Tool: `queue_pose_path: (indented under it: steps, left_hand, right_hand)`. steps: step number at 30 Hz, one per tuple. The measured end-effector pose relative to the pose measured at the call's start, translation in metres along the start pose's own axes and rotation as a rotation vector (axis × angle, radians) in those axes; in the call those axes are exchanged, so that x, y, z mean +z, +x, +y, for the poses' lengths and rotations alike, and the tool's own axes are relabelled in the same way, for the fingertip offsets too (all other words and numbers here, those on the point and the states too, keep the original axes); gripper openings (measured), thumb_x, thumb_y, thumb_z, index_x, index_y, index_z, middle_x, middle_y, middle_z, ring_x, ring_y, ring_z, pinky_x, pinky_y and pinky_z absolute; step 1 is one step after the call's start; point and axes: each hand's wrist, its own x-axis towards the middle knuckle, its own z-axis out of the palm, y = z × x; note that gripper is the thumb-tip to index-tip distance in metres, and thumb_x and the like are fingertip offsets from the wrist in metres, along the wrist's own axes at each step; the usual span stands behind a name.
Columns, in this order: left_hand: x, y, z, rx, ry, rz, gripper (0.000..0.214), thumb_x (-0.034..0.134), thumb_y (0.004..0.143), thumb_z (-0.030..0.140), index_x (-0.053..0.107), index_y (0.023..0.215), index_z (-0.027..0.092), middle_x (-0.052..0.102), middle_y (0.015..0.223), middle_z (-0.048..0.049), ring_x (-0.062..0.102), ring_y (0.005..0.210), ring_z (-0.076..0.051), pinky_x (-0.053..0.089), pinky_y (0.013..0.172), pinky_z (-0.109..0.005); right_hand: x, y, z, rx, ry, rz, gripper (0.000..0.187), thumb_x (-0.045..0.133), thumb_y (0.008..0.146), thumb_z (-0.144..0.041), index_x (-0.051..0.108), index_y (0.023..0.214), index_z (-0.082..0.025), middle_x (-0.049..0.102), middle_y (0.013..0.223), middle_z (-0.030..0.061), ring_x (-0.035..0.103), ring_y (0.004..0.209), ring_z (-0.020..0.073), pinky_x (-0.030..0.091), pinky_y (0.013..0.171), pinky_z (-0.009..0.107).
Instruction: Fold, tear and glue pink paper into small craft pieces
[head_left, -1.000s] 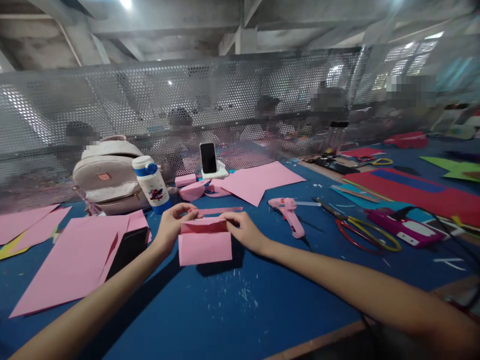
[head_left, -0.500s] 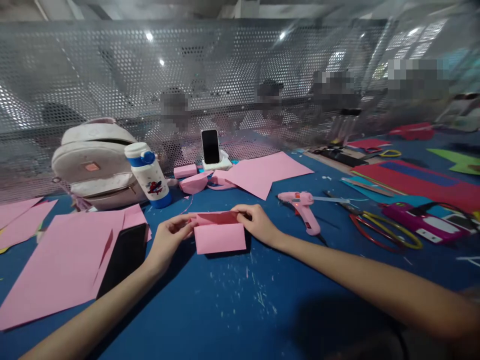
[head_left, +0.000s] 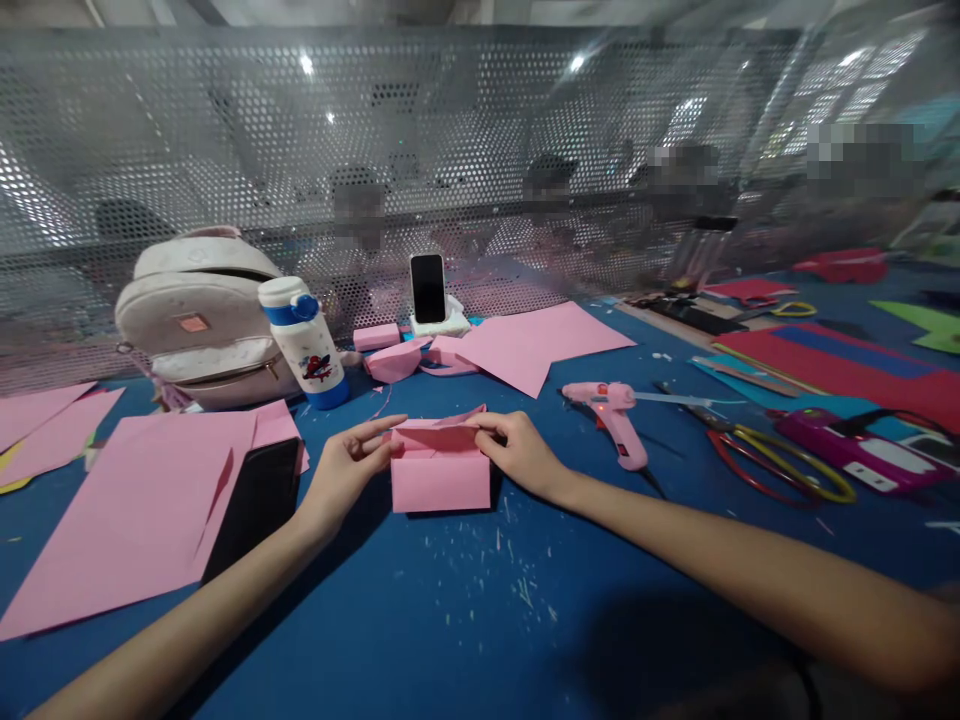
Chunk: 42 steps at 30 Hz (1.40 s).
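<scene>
A small folded pink paper box [head_left: 441,484] stands on the blue table in front of me, its upper side open toward me and a flap raised at the back. My left hand [head_left: 352,462] pinches its left upper edge between thumb and fingers. At the opposite edge, my right hand [head_left: 517,452] grips the paper with thumb and bent fingers. Right of the box lies a pink glue gun [head_left: 616,418] with a small orange light and a clear glue stick in its back. Scissors [head_left: 780,460] with red and yellow handles rest farther right.
On the left are pink sheets [head_left: 142,500], a black phone [head_left: 259,500], a white backpack [head_left: 202,310] and a bottle [head_left: 307,345]. A propped phone [head_left: 428,288] and cut pink paper [head_left: 540,340] lie behind the box. A purple power strip [head_left: 862,450] sits at right, before a perforated metal partition [head_left: 465,130].
The box now sits more level, with its inside showing more and its back flap raised higher. Both hands keep hold of its edges. The view has shifted slightly.
</scene>
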Motion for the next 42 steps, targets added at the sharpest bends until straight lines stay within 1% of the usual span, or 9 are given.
queue_pose_path:
  steps: [8, 14, 18, 21, 24, 27, 35, 39, 42]
  left_hand:
    - [-0.006, 0.003, 0.015, 0.012, 0.048, -0.071, 0.062, 0.079, 0.071, 0.034, 0.066, 0.127, 0.013, 0.066, 0.059, 0.0022, 0.061, 0.061, -0.014, 0.047, 0.061, -0.022]
    - [-0.025, 0.007, 0.059, 0.055, 0.168, -0.267, 0.066, 0.075, 0.070, 0.027, 0.061, 0.133, 0.015, 0.054, 0.049, 0.0076, 0.048, 0.047, -0.010, 0.035, 0.050, -0.019]
    - [-0.028, 0.003, 0.087, -0.028, 0.276, -0.496, 0.062, 0.069, 0.065, 0.020, 0.067, 0.127, 0.018, 0.048, 0.048, 0.0087, 0.035, 0.042, -0.008, 0.023, 0.043, -0.018]
    - [-0.022, -0.001, 0.101, -0.055, 0.313, -0.566, 0.061, 0.069, 0.065, 0.019, 0.068, 0.125, 0.018, 0.046, 0.047, 0.0088, 0.033, 0.041, -0.008, 0.022, 0.043, -0.019]
    - [-0.016, -0.001, 0.111, -0.066, 0.337, -0.601, 0.061, 0.070, 0.066, 0.018, 0.067, 0.127, 0.017, 0.050, 0.047, 0.0076, 0.038, 0.041, -0.008, 0.025, 0.043, -0.018]
    - [-0.012, 0.002, 0.114, -0.060, 0.374, -0.605, 0.061, 0.072, 0.066, 0.018, 0.068, 0.126, 0.018, 0.051, 0.045, 0.0074, 0.035, 0.039, -0.007, 0.023, 0.040, -0.017]
    - [0.007, 0.022, 0.066, -0.071, 0.547, -0.824, 0.060, 0.071, 0.064, 0.018, 0.070, 0.124, 0.020, 0.062, 0.049, 0.0042, 0.039, 0.036, -0.010, 0.025, 0.037, -0.019]
    - [0.021, 0.033, 0.050, -0.047, 0.618, -0.862, 0.054, 0.067, 0.059, 0.014, 0.076, 0.112, 0.020, 0.070, 0.057, 0.0008, 0.050, 0.041, -0.014, 0.030, 0.037, -0.019]
    - [0.030, 0.041, 0.048, 0.003, 0.653, -0.887, 0.051, 0.061, 0.054, 0.011, 0.079, 0.101, 0.020, 0.074, 0.062, -0.0004, 0.060, 0.048, -0.018, 0.036, 0.040, -0.020]
  right_hand:
    - [-0.004, -0.002, -0.010, -0.030, -0.096, -0.082, 0.023, 0.056, 0.077, -0.016, 0.074, 0.092, -0.019, 0.071, 0.078, 0.0006, 0.056, 0.063, 0.0135, 0.039, 0.062, 0.025]
    - [-0.024, 0.009, -0.037, -0.244, 0.249, -0.218, 0.055, 0.053, 0.089, -0.067, 0.064, 0.118, -0.021, 0.063, 0.119, 0.0102, 0.057, 0.107, 0.0233, 0.045, 0.089, 0.035]
    - [-0.029, 0.009, -0.051, -0.096, 0.560, -0.482, 0.071, 0.043, 0.089, -0.075, 0.054, 0.135, -0.022, 0.052, 0.141, 0.0133, 0.049, 0.127, 0.0248, 0.041, 0.101, 0.038]
    - [-0.030, -0.003, -0.064, 0.141, 0.725, -0.810, 0.077, 0.049, 0.087, -0.073, 0.046, 0.143, -0.020, 0.063, 0.128, 0.0151, 0.064, 0.105, 0.0216, 0.047, 0.091, 0.035]
    - [-0.035, -0.020, -0.083, 0.269, 0.823, -1.155, 0.075, 0.050, 0.085, -0.074, 0.058, 0.128, -0.013, 0.070, 0.115, 0.0174, 0.068, 0.101, 0.0237, 0.049, 0.091, 0.034]
    - [-0.044, -0.033, -0.098, 0.306, 0.822, -1.221, 0.068, 0.057, 0.083, -0.071, 0.066, 0.118, -0.014, 0.069, 0.120, 0.0169, 0.063, 0.117, 0.0262, 0.048, 0.094, 0.032]
    - [-0.061, -0.038, -0.086, -0.021, 0.063, -0.800, 0.020, 0.056, 0.095, -0.021, 0.075, 0.096, -0.018, 0.076, 0.082, 0.0013, 0.070, 0.075, 0.0150, 0.048, 0.070, 0.022]
    - [-0.053, -0.029, -0.078, -0.128, -0.158, -0.487, 0.017, 0.058, 0.092, -0.016, 0.072, 0.100, -0.020, 0.075, 0.101, 0.0030, 0.068, 0.088, 0.0181, 0.047, 0.075, 0.027]
    - [-0.041, -0.022, -0.069, -0.260, -0.205, -0.465, 0.032, 0.054, 0.091, -0.010, 0.069, 0.114, -0.025, 0.072, 0.116, 0.0027, 0.067, 0.100, 0.0194, 0.047, 0.084, 0.030]
